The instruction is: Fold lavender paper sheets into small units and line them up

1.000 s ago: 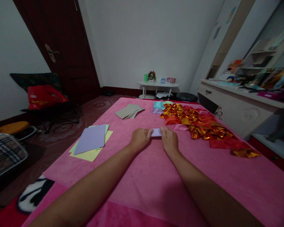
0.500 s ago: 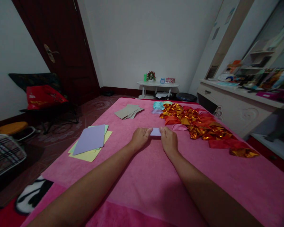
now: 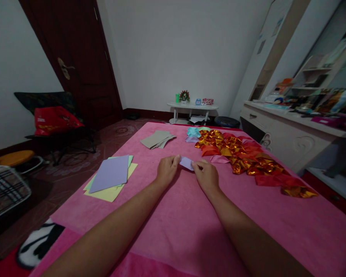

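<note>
A small piece of folded purple paper (image 3: 186, 163) is held between my two hands over the pink cloth (image 3: 173, 223). My left hand (image 3: 167, 169) pinches its left end with thumb and fingers. At the right end, my right hand (image 3: 207, 174) grips the paper, with the fingers curled. The paper slants, its left end higher than its right. On my left lies a stack of coloured sheets, with a purple sheet (image 3: 111, 174) on top and a yellow sheet (image 3: 108, 193) showing beneath. Farther off is a fanned pile of grey sheets (image 3: 158, 139).
To the right lie shiny gold folded pieces (image 3: 236, 152) among red ones (image 3: 272, 180), with light blue pieces (image 3: 193, 132) behind. A white dresser (image 3: 288, 130) stands on the right. A low white table (image 3: 192, 105) is by the wall. A red bag (image 3: 56, 120) rests on a chair.
The purple paper has turned from level to slanting, its right end now lower. My right hand has shifted slightly down. The view has tilted a little.
</note>
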Action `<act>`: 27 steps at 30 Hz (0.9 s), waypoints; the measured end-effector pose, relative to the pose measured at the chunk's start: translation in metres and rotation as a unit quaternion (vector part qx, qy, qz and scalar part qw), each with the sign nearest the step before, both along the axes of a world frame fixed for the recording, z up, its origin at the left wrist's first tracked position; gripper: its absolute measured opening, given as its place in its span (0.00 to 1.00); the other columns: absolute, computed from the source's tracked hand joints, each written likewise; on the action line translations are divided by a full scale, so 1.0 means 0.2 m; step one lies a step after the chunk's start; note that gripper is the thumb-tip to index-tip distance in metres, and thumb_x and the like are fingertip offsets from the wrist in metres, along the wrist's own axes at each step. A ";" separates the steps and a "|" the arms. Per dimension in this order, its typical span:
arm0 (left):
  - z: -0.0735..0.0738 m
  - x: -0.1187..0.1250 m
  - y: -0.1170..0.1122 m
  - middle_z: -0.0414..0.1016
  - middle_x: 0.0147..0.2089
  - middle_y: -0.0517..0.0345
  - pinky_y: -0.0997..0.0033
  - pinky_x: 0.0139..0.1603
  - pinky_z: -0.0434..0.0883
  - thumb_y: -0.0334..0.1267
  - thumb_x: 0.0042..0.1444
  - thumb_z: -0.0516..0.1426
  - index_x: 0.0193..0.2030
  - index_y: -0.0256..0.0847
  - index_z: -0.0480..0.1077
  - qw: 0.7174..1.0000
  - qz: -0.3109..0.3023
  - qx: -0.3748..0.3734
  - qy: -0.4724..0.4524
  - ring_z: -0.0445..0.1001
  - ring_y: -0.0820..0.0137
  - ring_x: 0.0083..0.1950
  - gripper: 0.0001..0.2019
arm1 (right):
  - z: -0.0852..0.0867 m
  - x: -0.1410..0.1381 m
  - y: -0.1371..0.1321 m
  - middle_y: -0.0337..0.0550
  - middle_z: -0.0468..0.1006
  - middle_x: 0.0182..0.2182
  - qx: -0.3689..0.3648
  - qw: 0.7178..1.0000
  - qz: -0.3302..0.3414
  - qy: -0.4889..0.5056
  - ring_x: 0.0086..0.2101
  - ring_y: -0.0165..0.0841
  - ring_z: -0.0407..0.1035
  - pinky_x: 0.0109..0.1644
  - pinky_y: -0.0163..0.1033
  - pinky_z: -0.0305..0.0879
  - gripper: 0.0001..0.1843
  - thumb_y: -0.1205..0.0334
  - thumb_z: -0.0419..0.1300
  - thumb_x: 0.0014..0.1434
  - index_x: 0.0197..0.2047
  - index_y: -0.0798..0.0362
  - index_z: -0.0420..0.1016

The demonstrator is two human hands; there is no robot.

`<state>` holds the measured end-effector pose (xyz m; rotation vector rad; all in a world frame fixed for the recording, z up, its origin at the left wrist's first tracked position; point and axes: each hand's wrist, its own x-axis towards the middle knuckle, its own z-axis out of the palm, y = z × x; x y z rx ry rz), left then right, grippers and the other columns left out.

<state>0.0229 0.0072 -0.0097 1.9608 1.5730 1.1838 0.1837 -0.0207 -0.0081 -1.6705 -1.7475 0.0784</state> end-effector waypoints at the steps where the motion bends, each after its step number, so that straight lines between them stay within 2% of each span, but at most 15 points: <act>1: 0.00 0.00 0.00 0.66 0.21 0.60 0.74 0.27 0.54 0.53 0.62 0.41 0.22 0.36 0.68 1.000 0.004 0.003 -0.007 0.63 0.73 0.24 0.28 | -0.01 0.00 0.00 0.40 0.76 0.27 -0.004 1.000 0.006 0.004 0.27 0.29 0.66 0.29 0.32 0.52 0.17 0.56 0.51 0.59 0.26 0.52 0.75; 4: 0.01 -0.01 0.00 0.72 0.24 0.57 0.74 0.30 0.58 0.52 0.63 0.40 0.24 0.36 0.71 0.999 -0.003 -0.005 -0.044 0.68 0.72 0.27 0.29 | -0.02 0.02 0.04 0.38 0.76 0.24 -0.012 0.999 0.007 0.040 0.26 0.29 0.68 0.28 0.31 0.53 0.11 0.59 0.54 0.57 0.29 0.52 0.75; 6: 0.02 -0.01 0.00 0.76 0.27 0.55 0.74 0.32 0.61 0.51 0.63 0.38 0.26 0.37 0.72 0.997 -0.012 -0.021 -0.072 0.72 0.70 0.30 0.29 | 0.00 0.04 0.08 0.37 0.77 0.24 -0.008 0.999 -0.013 0.041 0.25 0.29 0.69 0.28 0.31 0.53 0.08 0.59 0.56 0.55 0.31 0.52 0.75; 11: 0.01 0.00 0.00 0.77 0.27 0.55 0.74 0.31 0.62 0.53 0.63 0.39 0.26 0.38 0.73 0.997 -0.017 -0.044 -0.068 0.74 0.69 0.30 0.29 | 0.16 0.09 0.29 0.38 0.79 0.29 0.015 0.992 -0.093 -0.087 0.32 0.34 0.72 0.29 0.34 0.52 0.08 0.57 0.56 0.55 0.34 0.48 0.76; 15: 0.00 0.01 0.01 0.78 0.28 0.56 0.74 0.32 0.62 0.52 0.63 0.39 0.26 0.38 0.73 0.996 -0.020 -0.056 -0.060 0.75 0.69 0.31 0.29 | 0.26 0.07 0.51 0.42 0.79 0.36 -0.023 0.976 -0.102 -0.189 0.38 0.36 0.72 0.34 0.36 0.57 0.11 0.59 0.54 0.58 0.39 0.48 0.77; 19: -0.01 0.01 0.02 0.77 0.27 0.59 0.74 0.31 0.62 0.49 0.63 0.40 0.25 0.39 0.72 0.996 -0.025 -0.063 -0.062 0.74 0.70 0.30 0.27 | 0.24 0.03 0.66 0.48 0.79 0.37 -0.028 0.971 -0.089 -0.221 0.41 0.38 0.71 0.39 0.38 0.60 0.11 0.61 0.55 0.58 0.38 0.51 0.78; 23: -0.02 0.01 0.02 0.78 0.28 0.59 0.74 0.29 0.60 0.50 0.63 0.40 0.26 0.40 0.73 0.996 -0.025 -0.064 -0.061 0.74 0.70 0.30 0.27 | 0.19 0.02 0.76 0.49 0.79 0.37 -0.029 0.966 -0.075 -0.246 0.44 0.39 0.70 0.44 0.39 0.60 0.11 0.61 0.55 0.59 0.38 0.52 0.78; 27: -0.02 0.01 0.02 0.78 0.28 0.57 0.74 0.29 0.60 0.52 0.63 0.39 0.26 0.40 0.74 0.995 -0.027 -0.077 -0.054 0.75 0.69 0.31 0.29 | 0.16 0.05 0.82 0.49 0.80 0.35 -0.047 0.963 -0.071 -0.258 0.40 0.39 0.72 0.41 0.40 0.61 0.12 0.60 0.53 0.60 0.39 0.52 0.77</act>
